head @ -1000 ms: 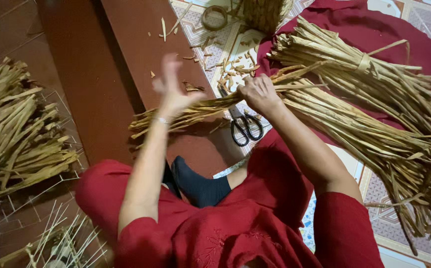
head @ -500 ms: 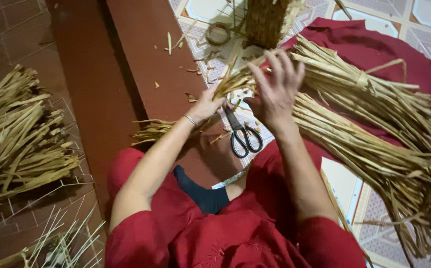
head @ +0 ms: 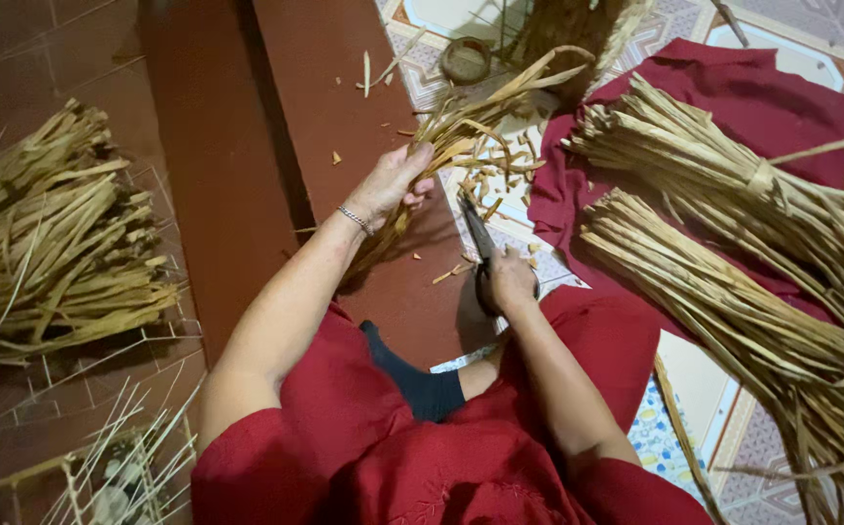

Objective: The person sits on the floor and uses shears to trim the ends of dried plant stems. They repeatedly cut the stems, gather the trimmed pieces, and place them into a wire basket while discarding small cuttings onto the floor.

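Observation:
My left hand (head: pixel 391 185) grips a small bundle of dried straw-coloured strips (head: pixel 470 117) and holds it slanted up toward the far right. A thin bracelet sits on that wrist. My right hand (head: pixel 509 280) rests on the handles of black scissors (head: pixel 478 238) lying on the floor, blades pointing away from me. Short cut scraps (head: pixel 492 180) lie scattered under the bundle's tip. I sit on the floor in red clothes with a dark sock (head: pixel 422 384) showing.
Two large tied sheaves of dried strips (head: pixel 733 262) lie on a red cloth (head: pixel 733 73) to the right. Another heap of strips (head: pixel 48 253) lies at the left. A woven basket (head: pixel 577 24) and a small round roll (head: pixel 466 58) stand at the top.
My right hand let go of the bundle and dropped down onto the scissors. My left hand lifted the bundle higher and tilted it toward the far right.

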